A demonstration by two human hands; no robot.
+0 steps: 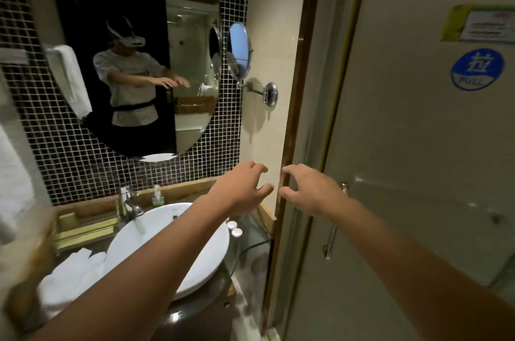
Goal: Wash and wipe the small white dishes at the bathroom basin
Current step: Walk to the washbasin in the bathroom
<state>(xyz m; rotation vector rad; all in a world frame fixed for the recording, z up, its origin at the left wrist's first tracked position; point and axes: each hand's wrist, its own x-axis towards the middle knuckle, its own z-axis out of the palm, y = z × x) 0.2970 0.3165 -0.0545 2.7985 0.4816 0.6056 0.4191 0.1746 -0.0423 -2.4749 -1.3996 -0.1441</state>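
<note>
Two small white dishes (234,228) sit side by side on the glass counter just right of the round white basin (195,265). My left hand (242,187) hovers in the air above them with fingers spread and curled, holding nothing. Beside it, my right hand (309,190) is stretched out in front of the door frame, also open and empty. The two hands are close together, fingertips nearly facing. A chrome tap (133,208) stands at the basin's back left. A white cloth (75,271) lies on the counter left of the basin.
A glass shower door (418,173) with a chrome handle (331,237) and a blue PULL sticker (477,70) fills the right side. A round swing-arm mirror (238,49) juts from the wall. A gold tray (83,226) sits behind the basin; a large oval mirror (133,56) hangs above.
</note>
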